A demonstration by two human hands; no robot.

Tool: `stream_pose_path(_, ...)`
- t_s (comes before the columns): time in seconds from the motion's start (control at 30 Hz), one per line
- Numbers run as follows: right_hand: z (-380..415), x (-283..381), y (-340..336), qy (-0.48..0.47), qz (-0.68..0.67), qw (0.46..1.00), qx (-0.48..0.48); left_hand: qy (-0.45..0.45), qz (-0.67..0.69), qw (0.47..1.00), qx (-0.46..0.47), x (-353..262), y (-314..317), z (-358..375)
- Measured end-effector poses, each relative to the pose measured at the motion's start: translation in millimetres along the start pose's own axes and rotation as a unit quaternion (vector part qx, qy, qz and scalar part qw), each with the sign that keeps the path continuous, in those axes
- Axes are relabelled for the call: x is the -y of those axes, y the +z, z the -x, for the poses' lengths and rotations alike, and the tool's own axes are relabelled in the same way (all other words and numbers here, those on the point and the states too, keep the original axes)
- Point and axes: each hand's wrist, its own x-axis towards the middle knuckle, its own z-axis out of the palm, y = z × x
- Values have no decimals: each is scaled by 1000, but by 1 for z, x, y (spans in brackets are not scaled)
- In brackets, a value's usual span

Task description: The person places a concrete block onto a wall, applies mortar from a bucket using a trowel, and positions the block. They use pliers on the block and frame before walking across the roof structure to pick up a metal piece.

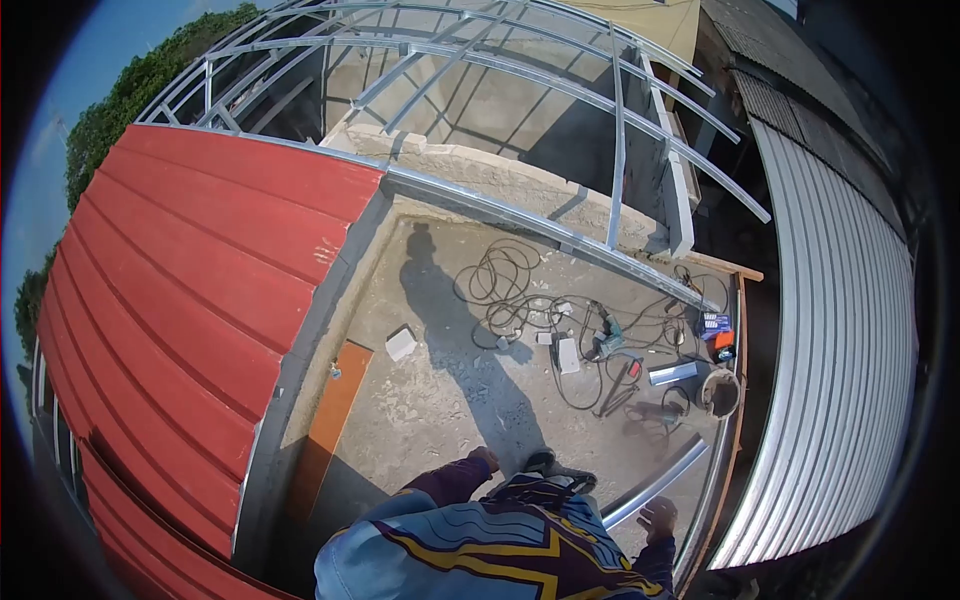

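Observation:
My left hand [485, 458] hangs in front of my body over the concrete floor [420, 420], its fingers loosely curled with nothing visible in them. Low on the right, my right hand [658, 517] has its fingers partly spread, right beside a shiny metal channel [662, 482]. This channel lies at a slant, and its lower end runs toward my clothing. Beyond my right hand are a blurred power tool [655, 412], a short metal piece [672, 373] and a round bucket [720, 393]. My shoe [540, 460] shows between my hands.
Tangled cables [500, 285] and a green power drill [606, 340] lie across the floor. A blue box [714, 323] stands at the right edge. Red roofing [200, 260] borders the left, metal roof framing [520, 65] the back, corrugated sheets [830, 330] the right. An orange-brown board [335, 420] lies at left.

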Motion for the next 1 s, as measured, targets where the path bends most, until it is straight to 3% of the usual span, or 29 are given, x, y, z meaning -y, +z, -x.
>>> stream_pose_path(0.07, 4, 1, -2, -36, -17, 999, 34, 2, -21, 1000, 7, 10, -5, -4)
stream_pose_path(0.17, 12, -22, -5, -35, -29, 999, 11, 6, -24, 1000, 2, 14, -5, -19)
stream_pose_path(0.27, 22, -61, -10, 10, -17, 999, 31, 42, -41, 998, -20, -5, -7, -18)
stream_pose_path(0.33, 29, -95, -11, 114, -48, 992, -16, 15, -7, 999, -37, -18, 3, -30)
stream_pose_path(0.37, -9, -161, -38, -103, 87, 983, 124, 21, -10, 999, -26, -23, 8, -37)
stream_pose_path(0.4, -49, -231, -68, -336, 158, 905, 206, 24, -9, 999, -22, -30, 9, -41)
stream_pose_path(0.43, -37, -231, -71, -400, 348, 824, 200, 58, -31, 998, -24, -33, 13, -45)
stream_pose_path(0.47, -31, -215, -78, -458, 520, 697, 184, 91, -48, 994, -28, -40, 16, -48)
stream_pose_path(0.53, -35, -188, -68, -333, 494, 772, 222, 188, -250, 950, 25, -67, 10, -33)
stream_pose_path(0.67, -64, -117, -31, -70, 326, 923, 194, 195, -130, 972, 6, -80, 14, -57)
stream_pose_path(0.73, -68, -67, -2, 44, 212, 966, 140, 240, -169, 955, -41, -76, 24, -73)
stream_pose_path(0.77, -73, -48, 9, 57, 195, 970, 131, 229, -149, 960, -58, -74, 25, -77)
stream_pose_path(0.83, -85, -15, 27, 57, 197, 969, 139, 135, 113, 984, -37, -65, 22, -83)
stream_pose_path(0.97, -116, 37, 54, 29, 247, 952, 178, 123, 141, 978, -90, -53, 3, -59)
stream_pose_path(1.0, -122, 48, 59, 22, 257, 948, 187, 114, 86, 984, -111, -51, -8, -36)
